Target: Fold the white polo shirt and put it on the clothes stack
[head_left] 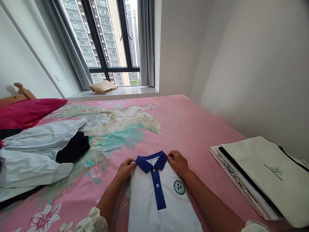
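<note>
A white polo shirt (pixel 145 206) with a blue collar, blue button placket and a round green badge lies folded on the bed, front side up. My left hand (pixel 126 168) pinches the shirt at its shoulder, just beside the left end of the collar. At the opposite shoulder, my right hand (pixel 178 162) grips the cloth next to the collar, fingers closed. The shirt's lower end runs out of the picture at the bottom.
A stack of folded shirts (pixel 263 167), a pale one on top, lies on the right of the bed. Loose white and black clothes (pixel 43 145) spread at the left, near a red pillow (pixel 29 109). A beige folded item (pixel 103 86) sits on the windowsill. The pink bedspread (pixel 178 122) has a bird pattern.
</note>
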`<control>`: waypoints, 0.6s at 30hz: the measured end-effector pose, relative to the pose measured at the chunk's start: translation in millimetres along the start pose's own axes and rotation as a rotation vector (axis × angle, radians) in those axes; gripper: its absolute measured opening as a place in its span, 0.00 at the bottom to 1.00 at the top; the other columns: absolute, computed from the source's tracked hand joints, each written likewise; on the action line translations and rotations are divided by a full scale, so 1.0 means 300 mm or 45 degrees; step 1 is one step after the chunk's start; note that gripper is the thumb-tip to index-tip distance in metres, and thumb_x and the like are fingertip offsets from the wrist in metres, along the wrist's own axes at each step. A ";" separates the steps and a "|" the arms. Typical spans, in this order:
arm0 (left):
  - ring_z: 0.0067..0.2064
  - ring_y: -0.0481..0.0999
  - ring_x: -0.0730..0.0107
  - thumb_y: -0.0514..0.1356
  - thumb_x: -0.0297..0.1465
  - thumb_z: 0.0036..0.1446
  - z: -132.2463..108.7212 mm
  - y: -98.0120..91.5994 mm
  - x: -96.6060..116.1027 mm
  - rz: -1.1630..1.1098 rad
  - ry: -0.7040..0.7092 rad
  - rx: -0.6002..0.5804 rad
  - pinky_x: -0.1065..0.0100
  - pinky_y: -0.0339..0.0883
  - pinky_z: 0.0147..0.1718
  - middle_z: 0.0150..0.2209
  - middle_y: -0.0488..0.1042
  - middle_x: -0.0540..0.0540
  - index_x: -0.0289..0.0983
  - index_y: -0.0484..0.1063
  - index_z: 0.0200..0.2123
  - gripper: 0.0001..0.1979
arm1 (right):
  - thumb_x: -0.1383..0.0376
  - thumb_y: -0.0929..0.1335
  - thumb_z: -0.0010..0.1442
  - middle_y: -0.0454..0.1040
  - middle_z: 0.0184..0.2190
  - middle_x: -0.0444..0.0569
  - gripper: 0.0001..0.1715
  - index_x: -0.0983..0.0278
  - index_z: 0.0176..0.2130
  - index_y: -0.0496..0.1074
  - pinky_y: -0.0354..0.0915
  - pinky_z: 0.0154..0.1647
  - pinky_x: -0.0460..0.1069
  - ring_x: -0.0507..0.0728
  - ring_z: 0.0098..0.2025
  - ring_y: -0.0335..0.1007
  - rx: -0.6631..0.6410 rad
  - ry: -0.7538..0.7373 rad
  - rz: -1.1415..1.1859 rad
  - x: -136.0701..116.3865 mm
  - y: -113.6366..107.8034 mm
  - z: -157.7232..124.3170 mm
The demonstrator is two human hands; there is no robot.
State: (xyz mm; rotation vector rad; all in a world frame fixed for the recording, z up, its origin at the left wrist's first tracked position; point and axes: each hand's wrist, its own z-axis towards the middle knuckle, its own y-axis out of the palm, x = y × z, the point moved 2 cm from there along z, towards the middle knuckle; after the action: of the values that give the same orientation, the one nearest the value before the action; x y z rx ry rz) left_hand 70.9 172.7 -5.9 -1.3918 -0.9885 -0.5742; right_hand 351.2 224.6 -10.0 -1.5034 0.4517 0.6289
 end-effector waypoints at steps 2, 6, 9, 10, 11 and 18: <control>0.30 0.72 0.69 0.52 0.44 0.50 -0.031 0.019 -0.007 -0.081 0.010 0.063 0.71 0.65 0.28 0.28 0.73 0.50 0.36 0.68 0.34 0.18 | 0.57 0.60 0.59 0.69 0.39 0.44 0.12 0.59 0.35 0.69 0.57 0.34 0.46 0.52 0.38 0.65 0.139 -0.043 0.073 0.005 0.007 -0.026; 0.36 0.73 0.66 0.53 0.44 0.51 -0.069 0.046 -0.017 -0.106 0.018 0.234 0.68 0.66 0.36 0.33 0.74 0.48 0.38 0.70 0.36 0.17 | 0.58 0.62 0.56 0.70 0.36 0.45 0.10 0.60 0.32 0.69 0.59 0.35 0.47 0.53 0.37 0.65 0.261 -0.053 0.250 0.025 0.026 -0.037; 0.43 0.73 0.62 0.56 0.40 0.50 -0.065 0.039 -0.021 -0.084 -0.002 0.365 0.64 0.63 0.45 0.39 0.75 0.45 0.38 0.72 0.38 0.15 | 0.61 0.63 0.53 0.71 0.36 0.46 0.09 0.62 0.34 0.69 0.61 0.39 0.48 0.54 0.36 0.65 0.287 0.064 0.448 0.057 0.023 -0.011; 0.44 0.72 0.61 0.56 0.39 0.49 -0.066 0.030 -0.021 -0.083 -0.013 0.408 0.62 0.63 0.47 0.41 0.74 0.44 0.37 0.72 0.39 0.16 | 0.61 0.62 0.54 0.71 0.35 0.47 0.10 0.63 0.35 0.68 0.63 0.39 0.48 0.54 0.35 0.66 0.292 0.097 0.500 0.066 0.017 -0.004; 0.45 0.72 0.61 0.55 0.39 0.50 -0.071 0.019 -0.018 -0.085 -0.023 0.453 0.62 0.63 0.48 0.43 0.74 0.42 0.36 0.71 0.41 0.18 | 0.61 0.61 0.55 0.71 0.35 0.48 0.12 0.64 0.37 0.67 0.64 0.38 0.48 0.54 0.34 0.67 0.293 0.118 0.533 0.071 0.007 -0.002; 0.54 0.66 0.61 0.50 0.34 0.56 -0.274 0.020 0.056 0.152 0.421 0.507 0.60 0.58 0.55 0.50 0.70 0.41 0.38 0.70 0.43 0.15 | 0.61 0.59 0.59 0.68 0.51 0.51 0.18 0.61 0.48 0.67 0.56 0.58 0.54 0.58 0.54 0.62 0.186 -0.282 0.427 -0.096 -0.048 -0.255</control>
State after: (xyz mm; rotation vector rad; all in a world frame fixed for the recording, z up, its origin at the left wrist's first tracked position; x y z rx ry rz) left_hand 103.4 97.6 13.3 -0.9565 -0.7004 -0.4690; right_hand 346.4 146.2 16.6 -1.2120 0.5705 0.9928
